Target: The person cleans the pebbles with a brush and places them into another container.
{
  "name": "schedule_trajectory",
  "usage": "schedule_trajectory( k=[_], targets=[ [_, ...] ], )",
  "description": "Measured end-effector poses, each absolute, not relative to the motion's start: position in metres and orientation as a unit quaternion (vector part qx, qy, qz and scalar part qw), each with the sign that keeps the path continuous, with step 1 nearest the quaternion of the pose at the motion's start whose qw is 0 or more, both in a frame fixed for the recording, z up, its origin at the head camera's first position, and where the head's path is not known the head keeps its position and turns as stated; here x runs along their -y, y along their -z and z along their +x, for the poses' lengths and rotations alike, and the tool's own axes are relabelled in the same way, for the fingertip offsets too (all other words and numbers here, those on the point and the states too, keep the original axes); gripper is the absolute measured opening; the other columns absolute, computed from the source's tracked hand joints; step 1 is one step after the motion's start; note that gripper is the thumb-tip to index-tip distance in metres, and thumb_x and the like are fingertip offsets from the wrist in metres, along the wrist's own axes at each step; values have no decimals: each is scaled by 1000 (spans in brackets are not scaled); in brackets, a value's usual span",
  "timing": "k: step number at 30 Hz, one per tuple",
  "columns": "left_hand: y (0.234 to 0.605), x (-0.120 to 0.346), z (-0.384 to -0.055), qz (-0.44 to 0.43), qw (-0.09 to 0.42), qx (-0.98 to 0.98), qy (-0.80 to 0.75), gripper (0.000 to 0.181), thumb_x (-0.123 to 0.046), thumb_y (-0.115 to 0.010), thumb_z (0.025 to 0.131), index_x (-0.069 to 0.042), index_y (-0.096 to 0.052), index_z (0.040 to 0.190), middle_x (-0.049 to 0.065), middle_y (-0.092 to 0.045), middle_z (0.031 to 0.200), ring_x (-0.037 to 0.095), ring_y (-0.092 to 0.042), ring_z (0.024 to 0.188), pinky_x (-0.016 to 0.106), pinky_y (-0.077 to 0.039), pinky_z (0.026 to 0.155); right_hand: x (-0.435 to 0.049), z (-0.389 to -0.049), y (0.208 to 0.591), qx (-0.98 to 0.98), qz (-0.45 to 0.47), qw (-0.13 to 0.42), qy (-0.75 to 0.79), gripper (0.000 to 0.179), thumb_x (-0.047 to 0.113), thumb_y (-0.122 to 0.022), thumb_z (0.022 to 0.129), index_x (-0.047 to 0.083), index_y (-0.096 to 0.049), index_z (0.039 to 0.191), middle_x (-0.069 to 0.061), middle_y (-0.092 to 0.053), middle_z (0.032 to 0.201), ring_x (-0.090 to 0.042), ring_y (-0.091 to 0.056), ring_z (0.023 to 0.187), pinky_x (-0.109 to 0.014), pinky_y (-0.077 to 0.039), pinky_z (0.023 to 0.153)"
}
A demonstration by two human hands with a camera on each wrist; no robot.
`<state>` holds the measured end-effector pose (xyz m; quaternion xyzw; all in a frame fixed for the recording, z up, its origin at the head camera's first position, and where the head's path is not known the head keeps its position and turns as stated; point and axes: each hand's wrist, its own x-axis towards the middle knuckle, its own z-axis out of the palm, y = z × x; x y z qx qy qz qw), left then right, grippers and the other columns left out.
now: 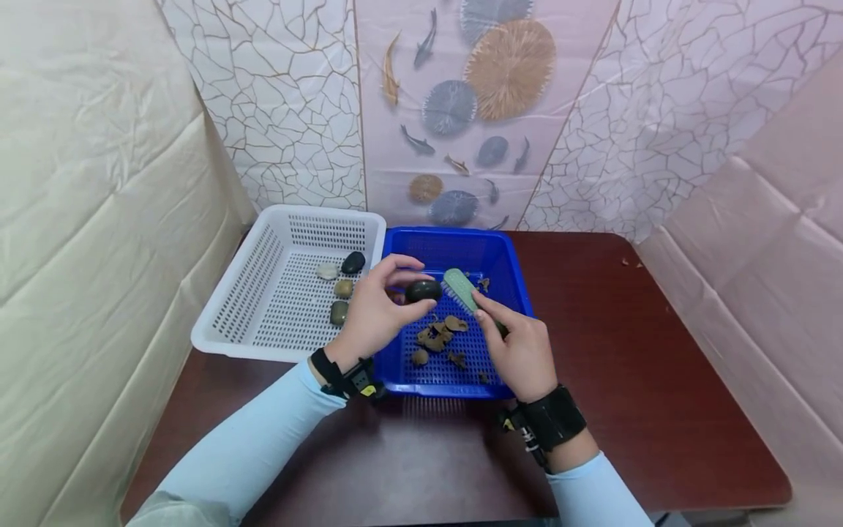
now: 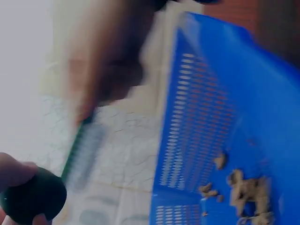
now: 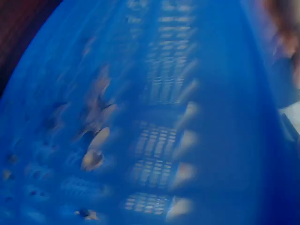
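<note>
A smooth dark stone (image 1: 423,290) is pinched between the thumb and fingers of my left hand (image 1: 378,304), above the blue basket (image 1: 454,233). My right hand (image 1: 527,350) grips a green brush (image 1: 461,287) by its handle, the bristles facing the stone and close to its right side. In the left wrist view the stone (image 2: 35,197) shows at the lower left, with the brush (image 2: 82,150) blurred beside it. Brown clay-like pieces (image 1: 437,337) lie scattered on the basket floor below both hands. The right wrist view is blurred and mostly takes in the basket (image 3: 220,117).
To the left stands a white basket (image 1: 224,344) holding several stones, among them a black one (image 1: 353,262) and a pale one (image 1: 327,271). Both baskets rest on a dark red table (image 1: 626,366). Draped cloth (image 1: 99,183) hangs at the sides and back.
</note>
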<state>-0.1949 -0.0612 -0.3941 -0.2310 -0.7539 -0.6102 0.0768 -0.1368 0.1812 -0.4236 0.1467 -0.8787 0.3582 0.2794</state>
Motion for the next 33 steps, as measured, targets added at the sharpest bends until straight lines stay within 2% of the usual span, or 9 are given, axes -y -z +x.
schedule_trajectory(
  k=[1,4,8,10,13,17,21,26,33],
  targets=[
    [393,64,-197,-221,73,752,616,47,-6,-94,88,-10,-69,128,1,-83,115,20,-75,100,35,-60,77,-184,-138,425,881,136,273,-362,36,19,-72,110,20,-73,146,-8,-82,105,-4,-21,42,-27,-27,38],
    [387,77,-209,-192,53,756,624,41,-11,-93,91,-9,-70,125,2,-83,114,21,-76,97,32,-62,80,-189,-138,427,876,131,260,-385,38,19,-68,112,21,-70,150,-9,-80,98,-5,-21,40,-29,-28,38],
    [382,107,-238,-156,28,795,586,37,-21,-89,97,-6,-75,128,9,-80,120,24,-78,96,29,-65,80,-192,-135,426,870,119,254,-406,40,22,-61,116,22,-65,156,-1,-58,68,-8,-31,43,-29,-32,40],
    [382,129,-257,-132,18,822,554,39,-25,-86,101,-4,-75,132,14,-76,124,27,-78,97,29,-66,80,-193,-134,426,868,104,251,-416,37,23,-56,118,17,-67,153,3,-51,63,-9,-38,45,-28,-34,41],
    [390,163,-287,-91,-15,861,500,40,-28,-77,107,0,-72,136,21,-72,128,32,-79,100,35,-68,84,-194,-132,424,862,83,237,-441,33,25,-48,121,10,-77,122,4,-57,64,-12,-47,47,-26,-39,40],
    [411,195,-316,-45,-84,906,413,40,-27,-70,111,5,-70,135,26,-70,128,33,-77,99,45,-67,92,-192,-130,423,851,67,215,-475,45,30,-43,122,9,-61,86,-1,-60,64,-16,-54,47,-25,-44,40],
    [431,210,-329,0,-146,921,361,39,-26,-72,110,6,-71,132,26,-69,127,27,-73,94,40,-64,86,-190,-126,424,838,68,198,-505,46,29,-43,122,9,-60,84,-3,-61,64,-19,-56,48,-27,-47,41],
    [447,217,-331,24,-176,928,328,35,-23,-75,108,4,-73,130,23,-69,126,25,-70,90,31,-58,75,-186,-123,424,824,75,184,-530,42,24,-45,121,7,-61,87,-3,-62,66,-20,-56,50,-28,-49,43],
    [457,218,-331,43,-194,923,331,35,-20,-74,109,4,-71,133,24,-70,127,27,-71,99,32,-64,78,-187,-123,424,810,77,160,-559,41,25,-45,121,5,-60,89,-7,-63,68,-22,-58,51,-30,-52,43]
  ],
)
